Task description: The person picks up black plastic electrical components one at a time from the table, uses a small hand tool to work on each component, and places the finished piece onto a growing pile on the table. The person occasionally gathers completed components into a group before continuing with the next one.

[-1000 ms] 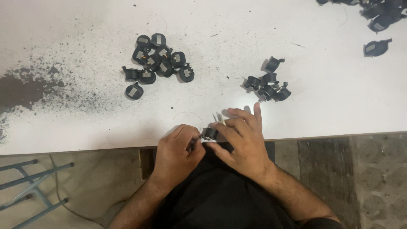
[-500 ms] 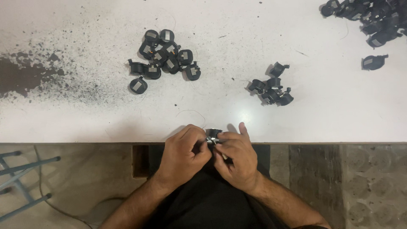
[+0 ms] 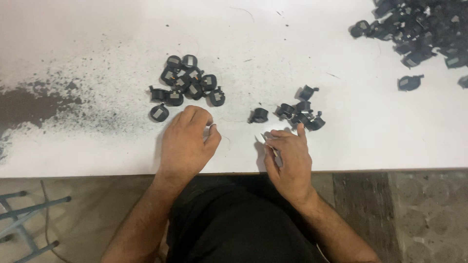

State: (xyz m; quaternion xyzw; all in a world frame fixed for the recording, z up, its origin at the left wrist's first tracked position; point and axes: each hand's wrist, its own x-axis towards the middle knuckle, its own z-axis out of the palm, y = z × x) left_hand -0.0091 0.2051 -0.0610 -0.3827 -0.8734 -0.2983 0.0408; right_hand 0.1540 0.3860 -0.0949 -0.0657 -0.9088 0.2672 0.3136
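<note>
My left hand [image 3: 187, 141] rests on the white table [image 3: 97, 146] with its fingers curled and thumb against forefinger; nothing clearly shows in it. It lies just below a cluster of small black round parts [image 3: 187, 85]. My right hand [image 3: 288, 158] sits near the table's front edge and pinches a small thin metal piece [image 3: 271, 144]. A single black part [image 3: 260, 115] lies on the table between the hands, just above my right hand. A smaller group of black parts [image 3: 302, 113] lies right beyond my right fingertips.
A big pile of the same black parts [image 3: 419, 27] fills the far right corner, with a stray one [image 3: 409, 83] below it. Dark dust [image 3: 34, 104] stains the table's left side. A blue metal frame [image 3: 24, 219] stands on the floor at the left.
Both hands were together at the table edge holding a small black part. They have since moved apart onto the table, and a single black part now lies between them.
</note>
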